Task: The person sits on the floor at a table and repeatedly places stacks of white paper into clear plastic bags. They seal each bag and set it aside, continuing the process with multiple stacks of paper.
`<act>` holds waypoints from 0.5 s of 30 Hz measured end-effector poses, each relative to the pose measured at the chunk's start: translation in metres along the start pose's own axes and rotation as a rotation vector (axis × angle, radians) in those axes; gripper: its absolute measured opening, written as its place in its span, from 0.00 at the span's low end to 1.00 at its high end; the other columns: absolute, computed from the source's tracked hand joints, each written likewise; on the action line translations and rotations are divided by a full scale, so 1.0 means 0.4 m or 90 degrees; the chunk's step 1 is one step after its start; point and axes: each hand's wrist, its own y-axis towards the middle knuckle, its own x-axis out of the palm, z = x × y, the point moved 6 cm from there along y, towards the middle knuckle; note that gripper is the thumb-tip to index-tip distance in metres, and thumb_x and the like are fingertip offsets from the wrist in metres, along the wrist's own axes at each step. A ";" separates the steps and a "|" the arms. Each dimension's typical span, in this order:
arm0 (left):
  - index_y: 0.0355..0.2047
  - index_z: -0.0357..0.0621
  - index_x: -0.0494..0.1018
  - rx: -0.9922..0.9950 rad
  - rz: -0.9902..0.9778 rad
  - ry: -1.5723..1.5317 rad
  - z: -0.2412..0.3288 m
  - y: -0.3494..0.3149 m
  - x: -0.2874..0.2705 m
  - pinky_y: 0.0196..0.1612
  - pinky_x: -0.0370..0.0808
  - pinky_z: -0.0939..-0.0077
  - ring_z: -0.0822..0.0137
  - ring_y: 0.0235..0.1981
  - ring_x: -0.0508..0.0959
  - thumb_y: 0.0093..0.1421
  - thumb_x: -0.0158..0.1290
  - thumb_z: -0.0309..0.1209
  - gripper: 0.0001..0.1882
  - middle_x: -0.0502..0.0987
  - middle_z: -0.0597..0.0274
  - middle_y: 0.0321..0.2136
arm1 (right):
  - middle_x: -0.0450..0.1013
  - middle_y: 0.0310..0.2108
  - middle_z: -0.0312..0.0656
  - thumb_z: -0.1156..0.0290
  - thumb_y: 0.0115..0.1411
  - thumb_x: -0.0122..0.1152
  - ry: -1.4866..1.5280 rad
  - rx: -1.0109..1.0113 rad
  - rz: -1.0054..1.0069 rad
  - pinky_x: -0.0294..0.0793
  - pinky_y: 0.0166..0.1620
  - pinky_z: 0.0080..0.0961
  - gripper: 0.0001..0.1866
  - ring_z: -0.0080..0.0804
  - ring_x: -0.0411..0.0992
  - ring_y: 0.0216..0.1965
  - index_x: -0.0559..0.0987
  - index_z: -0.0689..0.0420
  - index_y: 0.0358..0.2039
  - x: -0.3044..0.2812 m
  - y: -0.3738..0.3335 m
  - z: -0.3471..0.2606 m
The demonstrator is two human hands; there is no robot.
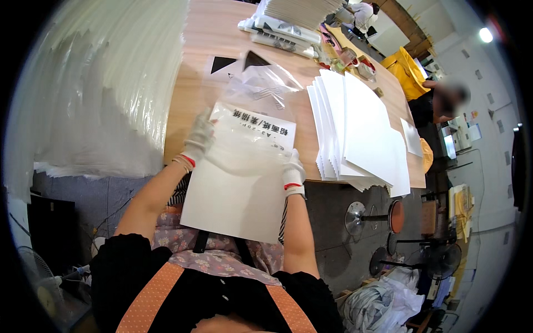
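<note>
A stack of white paper (233, 202) lies at the near table edge and sticks out over my lap. A clear plastic bag (252, 130) with dark printing covers the far part of it. My left hand (199, 137), in a white glove with a red cuff edge, is closed on the left side of the bag and paper. My right hand (292, 171), gloved the same way, grips the right side. The bag's loose far end stands up crumpled over the table. Beneath my hands, the fingertips are partly hidden.
A tall pile of plastic bags (111, 89) fills the left. Fanned stacks of white paper (355, 122) lie at the right, partly past the table (191, 55) edge. Packaged bundles (283, 39) stand at the back. Stools (395, 216) are on the floor; a person (425, 102) is at the right.
</note>
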 end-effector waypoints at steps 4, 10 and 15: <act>0.38 0.41 0.68 -0.089 0.029 -0.126 -0.030 -0.051 -0.016 0.36 0.65 0.85 0.79 0.30 0.63 0.61 0.42 0.25 0.07 0.67 0.68 0.33 | 0.74 0.40 0.54 0.55 0.61 0.45 -0.128 -0.067 -0.101 0.71 0.40 0.46 0.35 0.53 0.74 0.40 0.44 0.50 0.65 -0.012 -0.046 0.041; 0.46 0.34 0.66 -0.067 0.044 0.149 0.054 -0.407 -0.050 0.37 0.66 0.84 0.78 0.32 0.65 0.66 0.40 0.32 0.14 0.66 0.67 0.31 | 0.73 0.39 0.60 0.70 0.57 0.51 0.079 -0.239 -0.163 0.73 0.40 0.41 0.40 0.52 0.74 0.39 0.42 0.57 0.65 -0.016 -0.410 0.095; 0.51 0.32 0.64 -0.283 -0.196 0.162 0.159 -0.728 -0.096 0.38 0.69 0.76 0.74 0.35 0.69 0.60 0.44 0.26 0.19 0.71 0.59 0.41 | 0.73 0.39 0.58 0.70 0.57 0.52 0.340 -0.392 -0.096 0.73 0.39 0.39 0.36 0.50 0.73 0.36 0.50 0.59 0.64 -0.027 -0.743 0.158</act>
